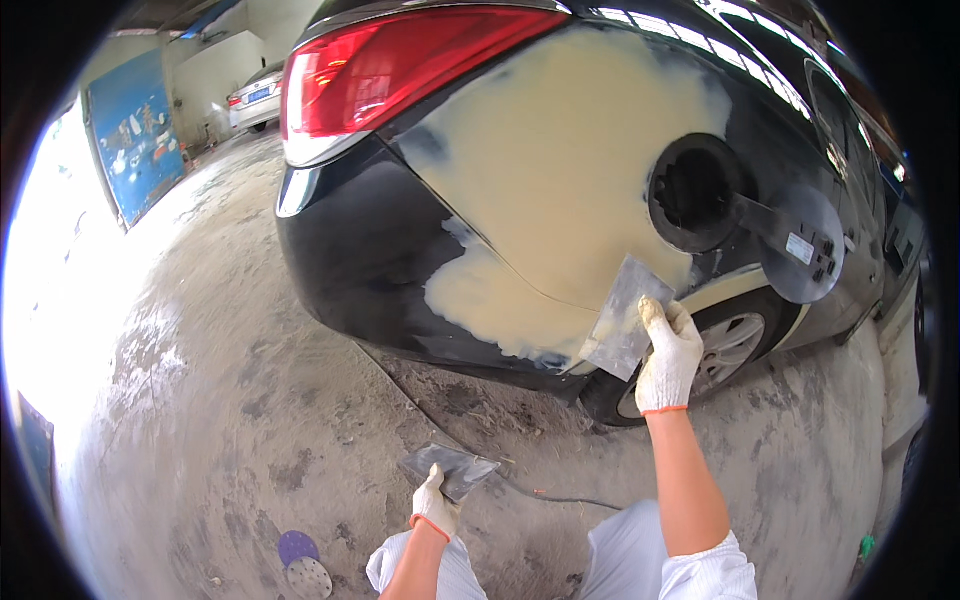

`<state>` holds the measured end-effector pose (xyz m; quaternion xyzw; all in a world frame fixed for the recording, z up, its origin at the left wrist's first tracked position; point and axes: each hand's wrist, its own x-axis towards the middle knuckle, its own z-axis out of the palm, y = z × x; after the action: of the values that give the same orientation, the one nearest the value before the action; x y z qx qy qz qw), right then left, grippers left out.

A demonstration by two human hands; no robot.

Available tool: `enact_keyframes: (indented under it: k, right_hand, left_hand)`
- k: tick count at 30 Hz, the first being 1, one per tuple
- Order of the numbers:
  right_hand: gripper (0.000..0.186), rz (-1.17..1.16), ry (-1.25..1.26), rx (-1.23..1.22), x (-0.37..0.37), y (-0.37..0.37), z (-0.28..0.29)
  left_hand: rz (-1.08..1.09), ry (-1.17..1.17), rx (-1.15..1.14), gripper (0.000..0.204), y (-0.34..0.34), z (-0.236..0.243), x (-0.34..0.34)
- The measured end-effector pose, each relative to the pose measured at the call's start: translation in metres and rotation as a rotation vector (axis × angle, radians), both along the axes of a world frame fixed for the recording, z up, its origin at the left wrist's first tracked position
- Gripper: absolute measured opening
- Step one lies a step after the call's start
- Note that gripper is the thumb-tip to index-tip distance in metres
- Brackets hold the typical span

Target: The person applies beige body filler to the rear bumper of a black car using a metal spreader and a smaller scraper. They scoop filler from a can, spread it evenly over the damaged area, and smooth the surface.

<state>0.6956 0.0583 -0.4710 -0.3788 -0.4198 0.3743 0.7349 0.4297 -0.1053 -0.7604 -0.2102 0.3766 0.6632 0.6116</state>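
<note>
I'm pinching a spreader (618, 315) in my right grip (671, 362) by the putty (560, 150) and a plate (468, 474) in my nearer left grip (437, 504), risking gouges if I'm pressing unevenly.

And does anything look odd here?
A ragged beige patch interrupts the rear paint of the black car, the round dark fuel flap stands open, and purple and pale discs lie loose on the concrete floor.

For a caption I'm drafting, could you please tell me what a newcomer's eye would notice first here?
First comes the large cream patch on the black car, beside its red tail light. Next, the gloved right hand holds a flat scraper at the patch's lower right.
</note>
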Motion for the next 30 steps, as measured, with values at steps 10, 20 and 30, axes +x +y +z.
enact_keyframes:
  k: [10, 20, 30]
  right_hand:
    - [0.011, 0.115, -0.207, -0.182, -0.028, -0.032, -0.049]
    - [0.015, 0.147, -0.235, -0.432, -0.015, -0.066, -0.138]
    - [0.027, 0.174, -0.758, -0.364, -0.051, -0.091, -0.145]
  left_hand:
    - [-0.029, 0.081, -0.016, 0.019, -0.010, -0.001, -0.010]
    - [0.144, 1.008, 0.118, 0.039, -0.041, 0.050, -0.012]
    - [0.138, 1.516, -0.059, 0.043, -0.056, 0.063, -0.015]
